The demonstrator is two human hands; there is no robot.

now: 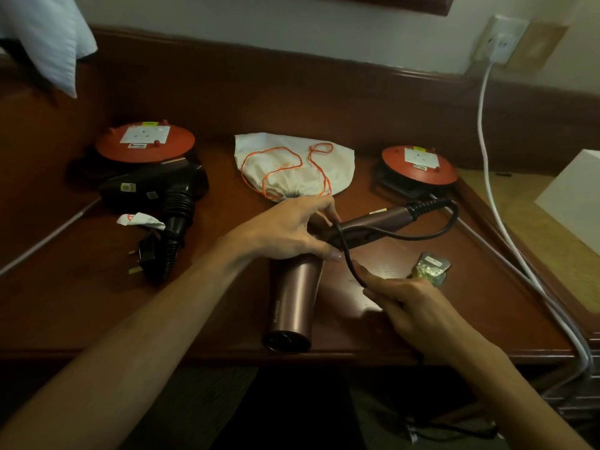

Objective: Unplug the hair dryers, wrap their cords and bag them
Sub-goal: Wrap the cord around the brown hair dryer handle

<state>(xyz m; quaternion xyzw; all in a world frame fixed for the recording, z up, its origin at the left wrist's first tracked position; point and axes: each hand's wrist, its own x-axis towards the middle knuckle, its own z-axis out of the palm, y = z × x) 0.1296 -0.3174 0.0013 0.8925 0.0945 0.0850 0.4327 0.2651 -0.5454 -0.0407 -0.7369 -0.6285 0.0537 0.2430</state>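
A rose-gold hair dryer (292, 300) lies on the dark wooden desk (81, 287), barrel toward me. My left hand (292, 232) grips it where barrel meets handle. Its black cord (422, 235) loops from the handle end across the handle and into my right hand (406, 297), which pinches it. A black hair dryer (156, 186) lies at the left with its cord coiled and its plug (143, 254) loose on the desk. A white drawstring bag (292, 164) with an orange string lies flat at the back centre.
Two orange socket reels stand on the desk, one back left (146, 142), one back right (418, 165). A white cable (487, 157) runs from a wall socket (501, 40) down the right side. A small wrapped packet (430, 269) lies by my right hand. A paper tag (139, 219) rests near the black dryer.
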